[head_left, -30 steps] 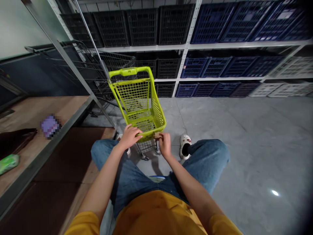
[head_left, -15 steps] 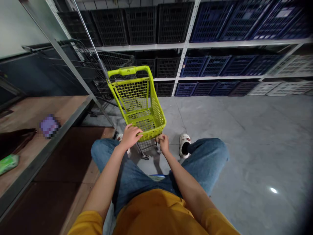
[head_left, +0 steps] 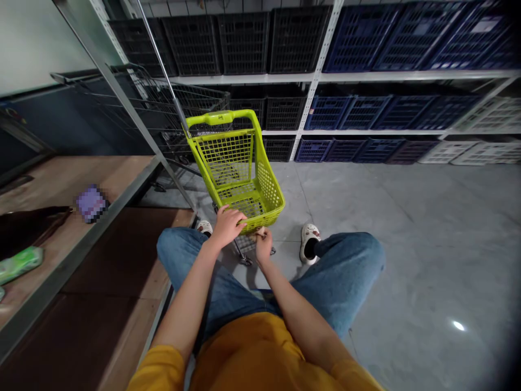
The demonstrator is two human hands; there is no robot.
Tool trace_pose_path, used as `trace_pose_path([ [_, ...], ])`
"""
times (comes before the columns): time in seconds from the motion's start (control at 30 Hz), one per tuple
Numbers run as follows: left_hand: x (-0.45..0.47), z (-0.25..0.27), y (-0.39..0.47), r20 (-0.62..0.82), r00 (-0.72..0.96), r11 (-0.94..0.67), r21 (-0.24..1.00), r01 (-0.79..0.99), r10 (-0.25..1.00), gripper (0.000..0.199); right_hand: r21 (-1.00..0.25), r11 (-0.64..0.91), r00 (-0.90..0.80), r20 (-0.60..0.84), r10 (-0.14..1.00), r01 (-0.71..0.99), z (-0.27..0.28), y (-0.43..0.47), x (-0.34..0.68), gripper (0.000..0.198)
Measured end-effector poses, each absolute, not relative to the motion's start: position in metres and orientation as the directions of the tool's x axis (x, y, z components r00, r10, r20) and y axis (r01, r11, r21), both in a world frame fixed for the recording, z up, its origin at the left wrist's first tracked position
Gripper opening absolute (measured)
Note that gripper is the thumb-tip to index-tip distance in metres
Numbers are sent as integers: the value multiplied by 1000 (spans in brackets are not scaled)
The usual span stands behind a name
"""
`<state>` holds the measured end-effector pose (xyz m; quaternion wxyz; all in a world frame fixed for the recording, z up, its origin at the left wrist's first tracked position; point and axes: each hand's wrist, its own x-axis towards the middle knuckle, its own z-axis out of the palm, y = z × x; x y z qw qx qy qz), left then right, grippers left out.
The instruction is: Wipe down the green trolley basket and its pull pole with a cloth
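A small lime-green shopping cart (head_left: pixel 272 184) with a lattice basket stands between my knees, its basket bare inside. My left hand (head_left: pixel 228 225) grips the near rim at the left corner, fingers bent over the edge. Just below the near rim, my right hand (head_left: pixel 264 247) is closed on a crumpled beige piece that looks like a cloth (head_left: pixel 259 232), most of it hidden by the fingers. It is held against or close to the cart's lower front edge; contact is hard to make out.
On the left, a wooden shelf (head_left: pixel 134 163) with a metal frame bears a purple pack (head_left: pixel 91 203) and a green-white packet (head_left: pixel 22 263). Behind stand a grey wire cart (head_left: pixel 195 98) and racks of black crates (head_left: pixel 244 43) and blue crates (head_left: pixel 362 38). Grey floor (head_left: pixel 407 217) spreads right.
My right hand has shifted left along the underside of the cart's near edge with the beige cloth. My left hand stays at the rim. The whole view has swung slightly.
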<state>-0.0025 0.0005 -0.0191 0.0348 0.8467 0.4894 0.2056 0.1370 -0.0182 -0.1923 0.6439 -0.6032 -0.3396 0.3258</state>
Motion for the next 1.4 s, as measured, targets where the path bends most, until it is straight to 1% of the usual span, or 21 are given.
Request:
trace_pose_path([
  [0.13, -5, -17, 0, 304, 438, -517, 265, 814, 846, 4, -1000, 26, 444, 17, 896, -14, -200, -37, 98, 19],
  [0.23, -8, -17, 1, 294, 447, -521, 262, 812, 845, 4, -1000, -14, 419, -21, 908, -19, -197, -35, 107, 20],
  [0.3, -10, -17, 2, 289, 453, -525, 263, 809, 843, 4, -999, -33, 467, -35, 883, -13, -190, -25, 134, 21],
  [0.37, -10, -18, 3, 290, 454, -527, 270, 806, 843, 3, -999, -43, 548, -35, 836, 1, -180, -11, 170, 24],
  [0.5, -8, -19, 2, 300, 458, -536, 272, 799, 837, 4, -996, -2, 664, 55, 746, 84, -160, 17, 226, 23],
  [0.6, -5, -18, 0, 309, 459, -540, 271, 797, 833, 4, -993, 11, 678, 86, 730, 114, -158, 18, 221, 18],
  [0.7, -4, -16, -1, 307, 449, -529, 266, 806, 839, 4, -992, 24, 679, 101, 727, 121, -166, -3, 175, 14],
  [0.73, -5, -16, -1, 304, 447, -524, 260, 811, 841, 5, -990, 46, 669, 125, 733, 134, -169, -13, 155, 13],
  [0.77, -6, -15, -1, 302, 445, -521, 253, 815, 843, 5, -986, 79, 625, 155, 765, 147, -171, -24, 135, 12],
  [0.87, -10, -13, -1, 295, 446, -518, 240, 821, 845, 5, -974, 164, 411, 214, 886, 153, -167, -50, 85, 15],
  [0.93, -13, -13, -1, 293, 450, -520, 240, 820, 844, 4, -972, 183, 311, 220, 925, 145, -160, -57, 71, 18],
  [0.97, -15, -13, 0, 292, 452, -522, 241, 818, 843, 4, -974, 177, 303, 213, 929, 143, -157, -56, 71, 18],
  [1.0, -16, -14, 0, 292, 455, -525, 240, 817, 841, 4, -976, 163, 319, 202, 926, 142, -153, -53, 76, 18],
  [1.07, -17, -14, 2, 294, 458, -528, 241, 814, 839, 5, -984, 111, 408, 161, 899, 142, -149, -43, 100, 16],
  [1.2, -17, -16, 4, 284, 459, -528, 259, 809, 842, 5, -992, -1, 607, 76, 791, 126, -141, -10, 175, 13],
  [1.3, -16, -17, 5, 281, 465, -534, 268, 802, 840, 5, -989, 31, 663, 118, 739, 143, -132, 9, 215, 17],
  [1.4, -16, -18, 5, 286, 465, -535, 264, 802, 838, 5, -980, 61, 674, 174, 718, 188, -129, 8, 211, 17],
])
